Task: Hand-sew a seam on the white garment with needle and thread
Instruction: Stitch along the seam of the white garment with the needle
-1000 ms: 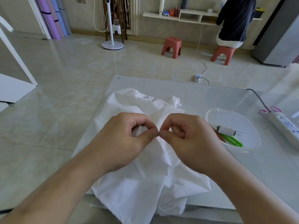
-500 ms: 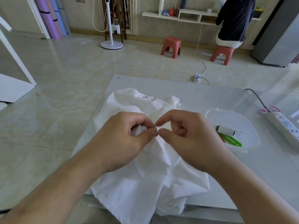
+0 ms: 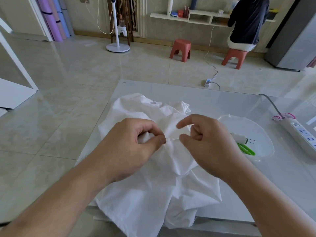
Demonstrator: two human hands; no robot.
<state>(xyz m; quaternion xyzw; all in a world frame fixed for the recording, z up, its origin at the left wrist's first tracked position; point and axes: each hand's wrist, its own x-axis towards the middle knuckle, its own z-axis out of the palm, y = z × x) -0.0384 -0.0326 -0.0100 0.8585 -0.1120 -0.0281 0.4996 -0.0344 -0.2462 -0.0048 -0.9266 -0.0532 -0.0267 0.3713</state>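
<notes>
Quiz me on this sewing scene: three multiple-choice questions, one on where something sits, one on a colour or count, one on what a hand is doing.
1. Where do the green scissors lie?
A. on the floor
B. in the clear bowl to the right of the garment
C. on top of the garment

2. How many red stools show at the far wall?
A. two
B. one
C. four

3. What is the left hand doing?
A. resting flat on the table
B. holding the scissors
C. pinching a fold of the white garment

Answers: 
1 B, they lie in the bowl beside a thread spool. 
2 A, one empty stool and one stool with a person on it. 
3 C, the thumb and curled fingers clamp bunched fabric.
</notes>
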